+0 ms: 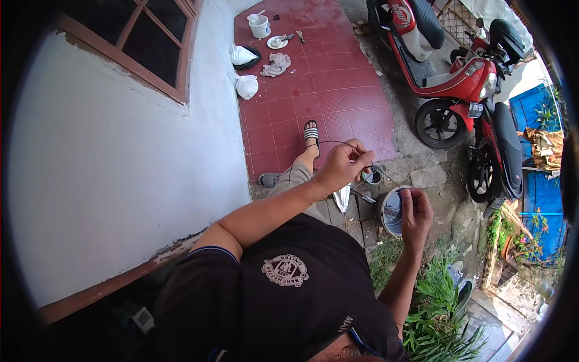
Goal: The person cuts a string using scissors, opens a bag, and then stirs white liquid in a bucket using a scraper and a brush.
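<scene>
A thin dark cord or wire (330,142) runs between my two hands in front of my body. My left hand (348,166) pinches it between thumb and fingers, and a loose curve of it arches out over my sandalled foot (310,133). Lower and to the right, my right hand (417,218) has thumb and fingers pressed together at the cord's other stretch. Below the right hand stands a bucket (382,218) with greyish contents, partly covered by that hand. A small can (373,175) sits just beside my left fingers, partly hidden.
A white wall (120,175) borders my left. On the red tiled floor (289,111) lie white bags (246,87), a rag (275,65), a plate (277,42), a scraper (300,36) and a white pail (260,28). Red motorbikes (446,90) are parked right; plants (440,301) grow nearby.
</scene>
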`<action>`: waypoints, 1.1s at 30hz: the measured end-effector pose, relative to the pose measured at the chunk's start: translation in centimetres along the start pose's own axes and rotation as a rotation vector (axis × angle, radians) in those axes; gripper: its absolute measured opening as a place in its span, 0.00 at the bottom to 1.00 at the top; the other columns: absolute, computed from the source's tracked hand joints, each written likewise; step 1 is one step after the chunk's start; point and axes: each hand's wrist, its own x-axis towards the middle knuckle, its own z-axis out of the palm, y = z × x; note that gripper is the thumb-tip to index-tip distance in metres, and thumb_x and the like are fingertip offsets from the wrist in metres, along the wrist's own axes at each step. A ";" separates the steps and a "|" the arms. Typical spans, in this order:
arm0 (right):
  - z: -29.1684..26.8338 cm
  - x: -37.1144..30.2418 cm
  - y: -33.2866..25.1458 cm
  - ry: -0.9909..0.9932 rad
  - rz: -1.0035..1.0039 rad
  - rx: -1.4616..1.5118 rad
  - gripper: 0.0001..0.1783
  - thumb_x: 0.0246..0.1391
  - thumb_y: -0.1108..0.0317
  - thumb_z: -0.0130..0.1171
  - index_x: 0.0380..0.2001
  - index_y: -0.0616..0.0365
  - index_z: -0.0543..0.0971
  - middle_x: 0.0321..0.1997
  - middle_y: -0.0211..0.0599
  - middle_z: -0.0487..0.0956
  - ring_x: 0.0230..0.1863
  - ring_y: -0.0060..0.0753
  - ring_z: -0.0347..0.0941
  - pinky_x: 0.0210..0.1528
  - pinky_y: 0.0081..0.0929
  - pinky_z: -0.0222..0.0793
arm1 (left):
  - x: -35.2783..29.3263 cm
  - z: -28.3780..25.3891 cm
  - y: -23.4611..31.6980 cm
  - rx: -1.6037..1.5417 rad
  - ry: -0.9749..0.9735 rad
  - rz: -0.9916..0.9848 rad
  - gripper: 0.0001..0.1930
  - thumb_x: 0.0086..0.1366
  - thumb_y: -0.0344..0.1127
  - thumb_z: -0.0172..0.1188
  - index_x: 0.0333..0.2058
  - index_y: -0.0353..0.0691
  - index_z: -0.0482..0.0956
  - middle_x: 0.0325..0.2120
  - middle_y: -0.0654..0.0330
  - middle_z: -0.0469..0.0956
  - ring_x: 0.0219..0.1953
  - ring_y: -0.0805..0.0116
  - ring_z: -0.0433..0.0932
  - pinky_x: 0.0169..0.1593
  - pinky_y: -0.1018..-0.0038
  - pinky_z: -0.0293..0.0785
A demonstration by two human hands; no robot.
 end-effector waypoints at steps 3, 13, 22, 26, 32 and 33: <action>2.4 10.6 1.4 -0.017 -0.018 -0.002 0.07 0.67 0.69 0.58 0.36 0.60 0.77 0.28 0.20 0.73 0.29 0.09 0.62 0.31 0.13 0.57 | 9.5 -4.7 -2.1 -0.060 -0.004 -0.036 0.10 0.72 0.38 0.58 0.39 0.37 0.74 0.24 0.64 0.78 0.21 0.81 0.75 0.22 0.82 0.68; 14.1 49.6 -2.6 -0.196 -0.033 -0.316 0.10 0.63 0.66 0.63 0.33 0.64 0.77 0.20 0.24 0.70 0.22 0.14 0.58 0.23 0.20 0.56 | 36.5 -18.2 1.8 -0.565 -0.068 -0.458 0.08 0.73 0.38 0.57 0.42 0.39 0.74 0.29 0.69 0.72 0.25 0.83 0.69 0.27 0.83 0.66; 21.4 72.2 -0.7 -0.404 -0.123 -0.248 0.12 0.62 0.65 0.64 0.32 0.65 0.78 0.20 0.30 0.73 0.22 0.17 0.61 0.25 0.23 0.61 | 52.1 -27.2 5.7 -0.606 0.296 -0.359 0.07 0.69 0.36 0.61 0.37 0.40 0.76 0.22 0.71 0.70 0.22 0.85 0.65 0.24 0.83 0.58; 25.1 84.0 2.1 -0.583 -0.171 -0.211 0.12 0.63 0.65 0.62 0.34 0.65 0.79 0.20 0.30 0.73 0.23 0.17 0.63 0.27 0.24 0.62 | 58.9 -30.9 5.6 -0.653 0.523 -0.297 0.06 0.70 0.36 0.60 0.35 0.40 0.76 0.22 0.71 0.70 0.20 0.84 0.64 0.22 0.84 0.55; 30.5 103.5 3.5 -0.796 -0.303 -0.103 0.13 0.65 0.62 0.60 0.35 0.63 0.80 0.20 0.24 0.71 0.24 0.16 0.63 0.27 0.21 0.61 | 69.7 -35.9 8.4 -0.753 0.895 -0.097 0.06 0.68 0.36 0.61 0.33 0.42 0.76 0.23 0.72 0.70 0.19 0.85 0.63 0.20 0.84 0.53; 31.3 106.5 3.3 -0.906 -0.108 -0.007 0.13 0.66 0.61 0.59 0.36 0.62 0.79 0.23 0.26 0.73 0.25 0.17 0.66 0.30 0.21 0.64 | 71.1 -36.5 8.8 -0.775 0.947 -0.075 0.06 0.68 0.35 0.61 0.33 0.42 0.76 0.23 0.72 0.70 0.18 0.85 0.63 0.20 0.84 0.53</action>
